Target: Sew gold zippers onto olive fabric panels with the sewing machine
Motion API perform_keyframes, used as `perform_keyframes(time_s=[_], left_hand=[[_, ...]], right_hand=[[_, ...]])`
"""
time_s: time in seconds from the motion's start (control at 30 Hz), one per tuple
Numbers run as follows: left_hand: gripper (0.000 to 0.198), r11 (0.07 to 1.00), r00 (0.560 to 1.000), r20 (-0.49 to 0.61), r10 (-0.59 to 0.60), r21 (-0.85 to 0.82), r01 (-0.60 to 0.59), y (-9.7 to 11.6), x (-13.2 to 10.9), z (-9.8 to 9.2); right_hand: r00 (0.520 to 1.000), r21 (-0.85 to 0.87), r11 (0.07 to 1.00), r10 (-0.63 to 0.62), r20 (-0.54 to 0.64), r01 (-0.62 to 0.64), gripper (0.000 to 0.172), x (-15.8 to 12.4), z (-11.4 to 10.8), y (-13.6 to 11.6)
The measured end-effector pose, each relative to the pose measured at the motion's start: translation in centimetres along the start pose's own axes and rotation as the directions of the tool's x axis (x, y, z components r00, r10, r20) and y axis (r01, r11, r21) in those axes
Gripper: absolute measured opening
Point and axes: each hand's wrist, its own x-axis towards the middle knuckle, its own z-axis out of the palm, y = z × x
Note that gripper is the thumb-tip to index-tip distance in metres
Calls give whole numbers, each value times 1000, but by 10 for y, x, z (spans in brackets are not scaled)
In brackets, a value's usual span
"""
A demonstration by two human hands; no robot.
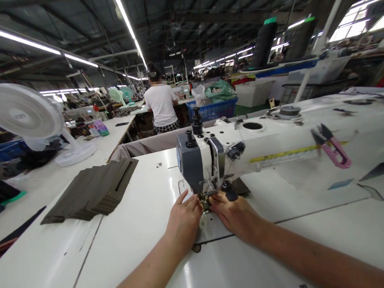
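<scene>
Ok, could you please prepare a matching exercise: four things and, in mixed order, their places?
Column one
1. Bare left hand and right hand
2. Pink-handled snips
3. Dark grey-brown stack of flat pieces
4. Round white fan

Column two
A. Far left, standing on its base
B. By the needle end of the white-and-grey sewing machine
C. Left of the machine, in overlapping layers
D. Against the machine's long white arm

Pairs: 1-B; 2-D; 3-C; 4-A

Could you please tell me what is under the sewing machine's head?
The left hand and right hand are close together, fingertips just under the head. Beside it, beyond the right hand, part of a dark flat piece shows. Whatever the hands cover is hidden.
</scene>
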Motion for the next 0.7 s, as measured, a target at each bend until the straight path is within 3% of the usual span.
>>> perform_keyframes(time_s=[0.17, 0.27, 0.37, 0.43, 0.5, 0.6, 0.67, 0.7], left_hand=[[11, 998, 997, -63, -51, -43, 49, -6, -3, 7], [9, 995, 994, -70, -87, -63, 83, -6, -4, -3], [14, 995, 997, -36, -63, -76, 61, 13, -6, -23], [31, 995, 1000, 6, 2, -96, -1, 32, -8, -32], [41, 987, 994, 51, 97, -134, -89, 49, -11, -35], [26, 960, 987, 61, 152, -248, -132, 61, -15, -28], [22, 912, 998, 44, 45, -410, -23, 60, -16, -24], [21, 858, 997, 55, -52, -508, 72, 60, -15, -24]], right_hand=[[1000, 26, 1000, -8, 27, 7, 18, -2, -4, 12], [996, -152, 988, 37, 76, -25, 30, -5, -20, 31], [984, -335, 939, 128, 123, -81, 12, -18, -40, 33], [979, -319, 946, 116, 168, -57, 14, -36, -49, 16], [977, -171, 984, 88, 196, -54, 16, -57, -55, -11], [957, 168, 964, 160, 241, -204, 18, -85, -62, -46], [873, 386, 809, 292, 390, -443, 22, -95, -65, -57], [799, 480, 660, 341, 495, -578, 25, -96, -66, -58]])
